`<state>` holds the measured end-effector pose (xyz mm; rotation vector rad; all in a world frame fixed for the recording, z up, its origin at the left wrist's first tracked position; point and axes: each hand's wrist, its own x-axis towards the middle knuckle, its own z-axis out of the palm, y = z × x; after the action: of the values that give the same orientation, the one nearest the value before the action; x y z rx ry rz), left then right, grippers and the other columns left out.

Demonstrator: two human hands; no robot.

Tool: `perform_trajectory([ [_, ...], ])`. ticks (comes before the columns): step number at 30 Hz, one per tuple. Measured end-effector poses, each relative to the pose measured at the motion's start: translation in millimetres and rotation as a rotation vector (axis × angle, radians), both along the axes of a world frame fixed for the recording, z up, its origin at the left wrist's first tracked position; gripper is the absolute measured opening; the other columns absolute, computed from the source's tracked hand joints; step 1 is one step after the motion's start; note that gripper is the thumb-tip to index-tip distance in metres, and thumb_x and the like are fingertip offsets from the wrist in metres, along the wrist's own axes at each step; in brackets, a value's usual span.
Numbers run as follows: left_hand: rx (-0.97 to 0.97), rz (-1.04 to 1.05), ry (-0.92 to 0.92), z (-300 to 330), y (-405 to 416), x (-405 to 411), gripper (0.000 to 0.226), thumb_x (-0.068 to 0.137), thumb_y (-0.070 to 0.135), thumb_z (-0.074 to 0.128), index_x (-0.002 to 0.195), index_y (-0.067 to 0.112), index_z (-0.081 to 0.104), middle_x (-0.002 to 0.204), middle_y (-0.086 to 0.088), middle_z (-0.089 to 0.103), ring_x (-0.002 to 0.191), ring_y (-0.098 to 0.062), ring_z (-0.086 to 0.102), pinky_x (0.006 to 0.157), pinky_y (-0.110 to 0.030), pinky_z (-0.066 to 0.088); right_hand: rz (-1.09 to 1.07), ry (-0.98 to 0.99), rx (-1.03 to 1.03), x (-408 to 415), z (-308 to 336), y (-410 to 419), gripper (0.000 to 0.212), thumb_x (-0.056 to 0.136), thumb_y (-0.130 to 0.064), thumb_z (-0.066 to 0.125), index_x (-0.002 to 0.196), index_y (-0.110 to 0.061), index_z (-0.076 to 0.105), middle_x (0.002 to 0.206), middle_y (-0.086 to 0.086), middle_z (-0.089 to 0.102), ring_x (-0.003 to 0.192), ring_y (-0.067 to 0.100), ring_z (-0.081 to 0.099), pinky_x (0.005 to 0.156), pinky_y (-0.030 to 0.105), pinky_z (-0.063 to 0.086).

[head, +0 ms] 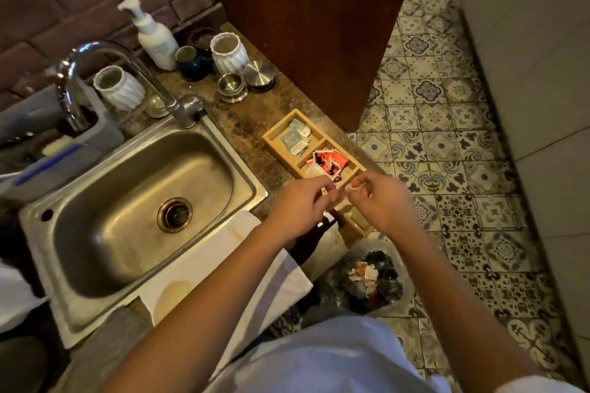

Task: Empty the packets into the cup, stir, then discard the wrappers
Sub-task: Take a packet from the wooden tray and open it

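At far left, a curved faucet [95,73] arches over a stainless sink [134,201] set in a mottled stone counter [255,112]; a white cloth [223,265] lies along the sink's near rim. Behind the sink stand a white ribbed pot [119,91], a pump bottle [153,35], a dark cup [191,62], a second ribbed pot [229,53] and two metal lids [245,80]. Centre: a wooden tray [277,140] with compartments holds grey packets [295,137] in its far section and red-and-white packets [329,163] in the next. Above the tray's near end, the left hand [297,204] and right hand [383,201] meet, fingers curled, each pinching an end of a small pale packet [343,193]; blur hides whether it is torn. Below the hands, on the patterned tile floor [447,105], a lined bin [367,277] contains discarded wrappers [367,274].
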<state>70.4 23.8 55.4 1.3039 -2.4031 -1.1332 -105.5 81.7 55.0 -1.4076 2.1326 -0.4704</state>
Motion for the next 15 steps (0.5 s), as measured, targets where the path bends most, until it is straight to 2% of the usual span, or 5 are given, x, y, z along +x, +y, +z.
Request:
perform_trajectory([
  [3,0.049,0.124,0.092,23,15,24,0.013,0.098,0.034,0.059,0.100,0.027,0.069,0.083,0.007,0.072,0.070,-0.006,0.068,0.070,-0.039,0.060,0.118,-0.097,-0.060,10,18,0,0.013,0.094,-0.039,0.064,0.100,-0.032,0.073,0.073,-0.007,0.067,0.063,0.009,0.060,0.060,0.034,0.053],
  [5,0.068,0.205,0.164,38,27,42,0.013,0.098,0.034,0.060,0.100,0.027,0.071,0.085,0.007,0.073,0.073,-0.005,0.068,0.069,-0.030,0.059,0.206,-0.212,-0.099,19,33,-1,0.010,0.095,-0.036,0.065,0.100,-0.035,0.074,0.078,-0.010,0.069,0.068,0.007,0.062,0.063,0.031,0.054],
  [8,0.053,0.329,0.207,59,46,70,0.010,0.097,0.034,0.063,0.099,0.030,0.072,0.087,0.014,0.071,0.078,-0.001,0.066,0.064,-0.015,0.052,0.340,-0.334,-0.142,35,58,-3,0.008,0.094,-0.028,0.069,0.096,-0.033,0.076,0.077,-0.009,0.069,0.067,0.007,0.059,0.061,0.026,0.046],
  [12,0.014,0.405,0.185,80,69,108,0.010,0.095,0.033,0.065,0.097,0.029,0.074,0.090,0.012,0.073,0.081,-0.006,0.066,0.073,-0.038,0.056,0.550,-0.338,-0.161,63,89,-7,0.007,0.092,-0.026,0.072,0.097,-0.026,0.075,0.088,-0.010,0.065,0.073,0.004,0.056,0.064,0.020,0.042],
  [15,-0.046,0.435,0.145,94,87,132,0.017,0.094,0.038,0.064,0.102,0.027,0.075,0.094,0.011,0.070,0.084,-0.008,0.064,0.076,-0.041,0.054,0.726,-0.260,-0.176,87,109,-11,0.003,0.091,-0.031,0.072,0.094,-0.029,0.073,0.088,-0.013,0.063,0.075,0.003,0.056,0.063,0.021,0.040],
])
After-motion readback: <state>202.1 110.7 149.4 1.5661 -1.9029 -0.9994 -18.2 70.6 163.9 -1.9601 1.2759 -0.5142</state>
